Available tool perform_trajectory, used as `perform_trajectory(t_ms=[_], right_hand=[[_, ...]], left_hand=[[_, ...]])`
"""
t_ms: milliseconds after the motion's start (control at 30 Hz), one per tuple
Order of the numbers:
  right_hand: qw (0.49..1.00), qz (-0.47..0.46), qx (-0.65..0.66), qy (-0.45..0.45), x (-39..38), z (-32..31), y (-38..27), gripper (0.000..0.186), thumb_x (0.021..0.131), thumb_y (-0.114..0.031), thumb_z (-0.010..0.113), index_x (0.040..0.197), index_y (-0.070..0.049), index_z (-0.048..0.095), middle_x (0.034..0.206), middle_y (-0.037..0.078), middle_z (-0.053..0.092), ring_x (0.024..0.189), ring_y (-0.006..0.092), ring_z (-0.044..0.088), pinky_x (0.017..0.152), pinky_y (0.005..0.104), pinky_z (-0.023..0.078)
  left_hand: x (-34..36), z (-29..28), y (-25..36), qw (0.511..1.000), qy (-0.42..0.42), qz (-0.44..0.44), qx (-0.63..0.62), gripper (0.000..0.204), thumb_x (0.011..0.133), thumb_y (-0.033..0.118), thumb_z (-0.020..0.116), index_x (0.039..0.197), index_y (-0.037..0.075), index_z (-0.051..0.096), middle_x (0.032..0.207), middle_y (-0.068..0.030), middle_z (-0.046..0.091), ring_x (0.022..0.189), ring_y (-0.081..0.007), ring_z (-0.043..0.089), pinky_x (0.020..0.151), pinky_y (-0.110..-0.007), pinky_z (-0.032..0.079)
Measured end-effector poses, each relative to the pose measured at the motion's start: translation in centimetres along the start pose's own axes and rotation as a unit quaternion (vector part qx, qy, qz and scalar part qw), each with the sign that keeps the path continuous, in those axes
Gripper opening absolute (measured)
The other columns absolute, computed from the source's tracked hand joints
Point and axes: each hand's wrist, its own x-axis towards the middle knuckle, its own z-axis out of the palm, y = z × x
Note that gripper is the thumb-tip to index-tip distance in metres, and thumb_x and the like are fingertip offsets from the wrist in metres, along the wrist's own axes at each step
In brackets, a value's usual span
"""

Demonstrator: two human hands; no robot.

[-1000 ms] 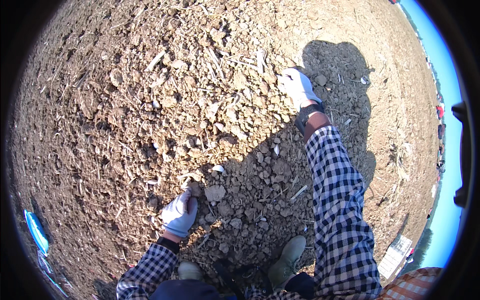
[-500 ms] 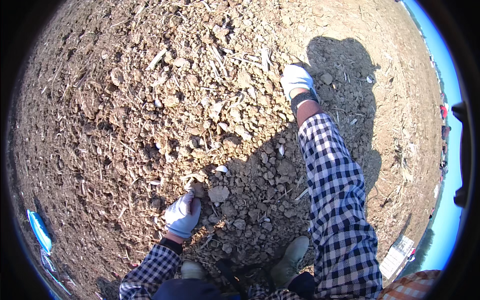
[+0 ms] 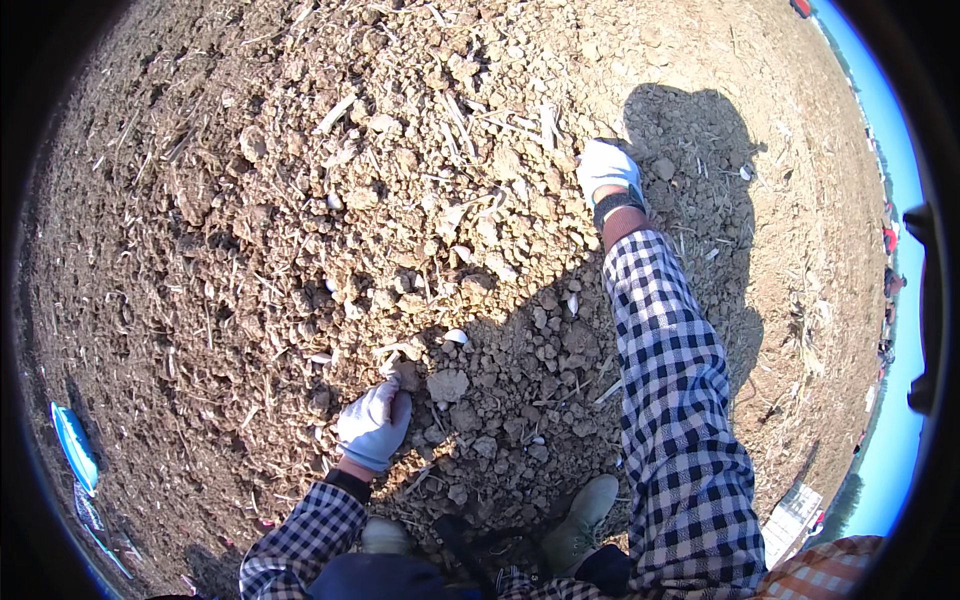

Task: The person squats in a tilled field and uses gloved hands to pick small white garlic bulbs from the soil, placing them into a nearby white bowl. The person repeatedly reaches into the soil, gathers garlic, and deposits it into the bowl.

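Observation:
My left hand (image 3: 373, 425), in a white glove, is low over cloddy soil with thumb and fingers pinched together. A small pale piece (image 3: 392, 361) shows just past its fingertips; whether they grip it I cannot tell. Farther forward and right, my right hand (image 3: 609, 171), also in a white glove, is closed and down by the soil, its fingertips hidden beneath it. Small white pieces that look like garlic cloves are scattered between and around the hands: one clove (image 3: 455, 336) right of my left hand, another clove (image 3: 572, 304) below my right, and a third clove (image 3: 333, 201) farther left.
Dry clods and straw bits (image 3: 335, 114) cover the ground. My boots (image 3: 583, 520) stand at the lower edge. A blue-and-white object (image 3: 75, 449) lies at the far left. A pale printed bag or box (image 3: 790, 520) and an orange checked sleeve (image 3: 830, 570) are at lower right; people (image 3: 892, 285) appear far right.
The view has shifted slightly, so ground and hands sit a little farther right in the picture. Both hands keep nearly the same place and closed pose.

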Motion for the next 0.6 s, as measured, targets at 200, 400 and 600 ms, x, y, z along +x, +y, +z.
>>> perform_trajectory(t_ms=[200, 400, 600], right_hand=[[0.997, -0.040, 0.063, 0.010, -2.7, -1.6, 0.3, 0.025, 0.094, -0.027, 0.056, 0.108, -0.009, 0.067, 0.107, 0.018, 0.070, 0.103, 0.0353, 0.067, 0.088, 0.0450, 0.053], [0.916, -0.152, 0.316, 0.193, -10.9, -2.7, -3.7, 0.013, 0.093, -0.019, 0.062, 0.099, -0.009, 0.065, 0.087, 0.013, 0.068, 0.081, 0.0324, 0.067, 0.071, 0.0402, 0.052], [0.804, -0.194, 0.562, -0.008, -22.3, -2.3, -10.2, 0.013, 0.095, -0.008, 0.063, 0.106, -0.003, 0.066, 0.089, 0.005, 0.067, 0.076, 0.0118, 0.061, 0.073, 0.0264, 0.052]], left_hand=[[-0.3, -0.3, -0.1, 0.999, -0.043, -0.032, -0.005, 0.026, 0.087, 0.022, 0.071, 0.108, 0.009, 0.065, 0.085, -0.0119, 0.071, 0.069, -0.0302, 0.069, 0.059, -0.040, 0.055], [-0.4, 0.0, -0.1, 0.998, -0.044, -0.038, -0.022, 0.028, 0.090, 0.027, 0.068, 0.113, 0.013, 0.061, 0.082, -0.0100, 0.069, 0.065, -0.0310, 0.067, 0.057, -0.041, 0.053], [1.3, -1.9, -0.6, 0.781, -0.109, -0.340, -0.512, 0.042, 0.102, 0.042, 0.056, 0.120, 0.004, 0.063, 0.087, -0.0056, 0.072, 0.066, -0.0166, 0.067, 0.054, -0.027, 0.052]])
